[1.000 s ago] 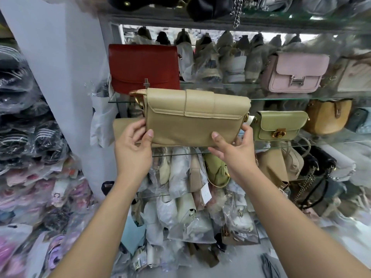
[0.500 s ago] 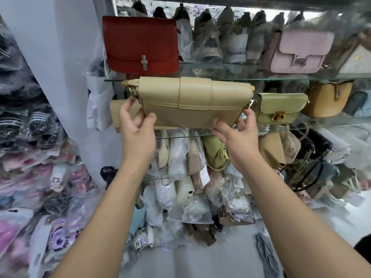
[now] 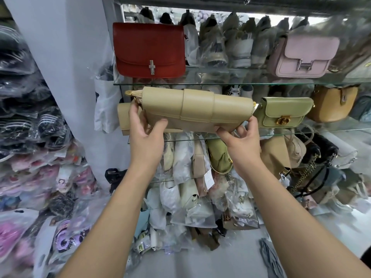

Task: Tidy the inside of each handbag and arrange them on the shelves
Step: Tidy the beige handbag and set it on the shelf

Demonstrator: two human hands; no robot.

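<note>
Beige handbag: smooth flap, one wide raised band across the middle, gold hardware at both ends. It was held tilted at the front edge of the middle glass shelf, just left of a green bag with a gold clasp. Left hand gripped the left end, thumb on the front. Right hand pinched the lower right corner. White hang tag below: print too small to read.

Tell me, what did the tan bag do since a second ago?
The tan bag tipped back and moved in toward the middle shelf, beside the green bag. The left hand and right hand kept gripping its lower edge. The red bag, green bag and pink bag stayed put.
</note>
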